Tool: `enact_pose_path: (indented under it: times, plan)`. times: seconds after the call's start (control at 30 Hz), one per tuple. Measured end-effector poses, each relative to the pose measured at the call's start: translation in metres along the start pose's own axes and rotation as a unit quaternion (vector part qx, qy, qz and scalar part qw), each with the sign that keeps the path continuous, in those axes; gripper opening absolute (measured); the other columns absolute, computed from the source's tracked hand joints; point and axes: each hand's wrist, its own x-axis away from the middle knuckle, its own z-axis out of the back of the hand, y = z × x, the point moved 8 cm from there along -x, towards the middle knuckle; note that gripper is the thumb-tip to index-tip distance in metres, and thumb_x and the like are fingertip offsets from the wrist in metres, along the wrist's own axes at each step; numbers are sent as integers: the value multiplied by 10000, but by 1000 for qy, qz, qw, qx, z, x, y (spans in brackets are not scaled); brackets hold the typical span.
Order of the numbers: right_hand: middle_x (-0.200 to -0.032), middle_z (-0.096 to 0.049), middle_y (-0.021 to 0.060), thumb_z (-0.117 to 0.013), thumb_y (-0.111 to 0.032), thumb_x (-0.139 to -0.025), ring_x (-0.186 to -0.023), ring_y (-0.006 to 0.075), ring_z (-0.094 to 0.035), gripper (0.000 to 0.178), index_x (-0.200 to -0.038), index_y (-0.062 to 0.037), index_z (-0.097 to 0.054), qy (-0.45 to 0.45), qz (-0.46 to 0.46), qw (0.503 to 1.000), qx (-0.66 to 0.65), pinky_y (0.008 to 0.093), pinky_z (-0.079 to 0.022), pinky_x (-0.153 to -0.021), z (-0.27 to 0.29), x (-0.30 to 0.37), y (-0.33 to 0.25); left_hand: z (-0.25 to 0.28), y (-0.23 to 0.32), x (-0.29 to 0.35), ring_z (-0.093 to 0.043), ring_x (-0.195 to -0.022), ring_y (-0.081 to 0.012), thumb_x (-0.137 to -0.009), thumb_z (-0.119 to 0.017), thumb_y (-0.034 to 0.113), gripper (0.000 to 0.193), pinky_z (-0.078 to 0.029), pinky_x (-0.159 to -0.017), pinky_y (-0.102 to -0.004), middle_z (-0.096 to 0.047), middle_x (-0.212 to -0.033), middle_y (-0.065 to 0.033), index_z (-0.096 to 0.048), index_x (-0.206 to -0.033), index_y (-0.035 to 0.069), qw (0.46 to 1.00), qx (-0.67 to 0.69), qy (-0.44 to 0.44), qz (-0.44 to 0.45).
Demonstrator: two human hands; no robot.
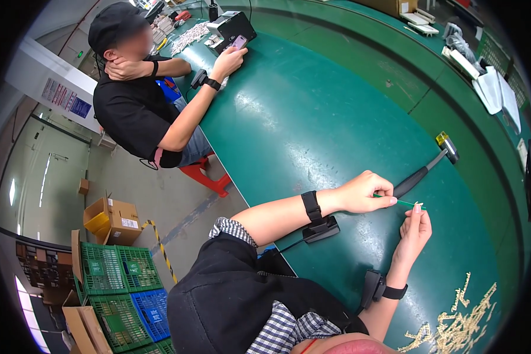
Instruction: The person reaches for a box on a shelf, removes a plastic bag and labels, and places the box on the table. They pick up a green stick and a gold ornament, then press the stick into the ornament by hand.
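Note:
My left hand (pixel 369 193) is above the green table, fingers curled, its thumb and forefinger closed on a thin green stick (pixel 403 202). The stick points right, toward my right hand (pixel 416 229). There, the thumb and forefinger pinch a small cream-coloured piece (pixel 419 205) against the stick's far end; its exact shape is too small to tell. Just beyond my left hand lies a hammer-like tool (pixel 412 182) with a black grip, grey shaft and yellow-and-dark head. A loose heap of thin cream-coloured pieces (pixel 457 327) spreads over the table near my right forearm.
Across the table's left edge a person in black (pixel 133 106) sits on a red stool (pixel 209 174), holding a phone (pixel 239 41). A black box-shaped device (pixel 233 29) and white pieces (pixel 190 36) stand beyond. Green crates (pixel 103 268) and a carton (pixel 115 218) are on the floor.

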Motion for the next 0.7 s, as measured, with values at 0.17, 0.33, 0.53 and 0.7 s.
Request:
enact_pose_path:
  times: [0.17, 0.33, 0.53, 0.7]
  plan:
    - [-548, -298, -104, -528, -234, -937, -460, -16, -207, 239, -771, -63, -514, -11, 10, 1000, -11, 196, -137, -418, -1, -1, 0, -1, -1, -1, -439, -490, -91, -845, -616, 204, 240, -329, -460, -275, -530, -534, -45, -603, -703, 11, 1000, 14, -4, -6]
    - [-570, -312, -98, -523, -190, -936, -477, -12, -218, 189, -801, -58, -515, -15, 30, 999, -5, 194, -155, -428, -2, -2, -2, -2, -1, 0, -421, -482, -85, -846, -612, 199, 241, -324, -458, -274, -512, -522, -39, -602, -698, 9, 1000, 7, -20, 10]
    - [-593, -329, -87, -523, -176, -935, -492, -4, -234, 161, -833, -51, -521, -3, 34, 999, -27, 197, -183, -438, 1, -2, -1, -1, 0, 0, -425, -478, -87, -846, -609, 197, 237, -326, -458, -276, -510, -520, -40, -606, -697, 13, 1000, 5, -22, 11]
    - [-609, -342, -75, -518, -170, -937, -508, 5, -256, 143, -875, -41, -531, 25, 44, 996, -72, 198, -210, -451, 4, -3, -1, -2, 6, 1, -493, -488, -111, -844, -609, 201, 223, -358, -467, -288, -559, -545, -57, -620, -707, 25, 999, -30, -6, -35]
